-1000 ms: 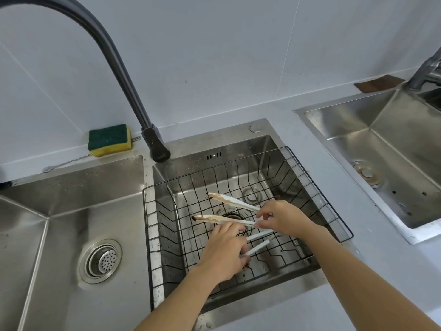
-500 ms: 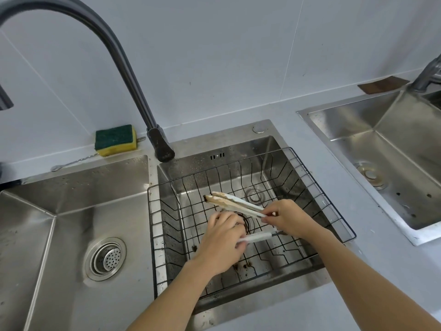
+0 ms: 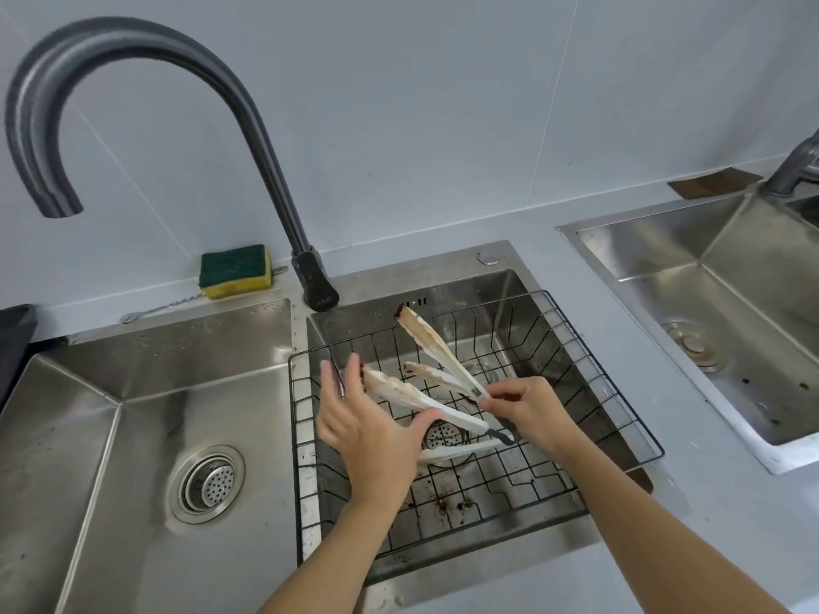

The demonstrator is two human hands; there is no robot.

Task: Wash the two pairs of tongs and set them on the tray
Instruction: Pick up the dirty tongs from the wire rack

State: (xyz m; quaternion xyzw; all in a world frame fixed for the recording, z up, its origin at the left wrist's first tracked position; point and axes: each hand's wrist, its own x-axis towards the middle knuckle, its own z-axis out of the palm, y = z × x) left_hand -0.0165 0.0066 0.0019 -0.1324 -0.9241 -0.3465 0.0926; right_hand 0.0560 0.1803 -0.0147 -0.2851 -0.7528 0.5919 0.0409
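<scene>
Gripping tongs (image 3: 425, 383) in right hand (image 3: 529, 409) fingers; left hand (image 3: 368, 432) fingers spread wide; no legible writing.

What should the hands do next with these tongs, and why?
Probably carry the tongs left, under the faucet spout over the left basin. The right hand pinches both pairs at the hinge ends over the wire basket, the blades look brown-stained, no water runs, and the left hand is open beside them.

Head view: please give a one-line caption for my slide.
Right hand lifts soiled tongs above the wire basket; left hand open beside them.
</scene>
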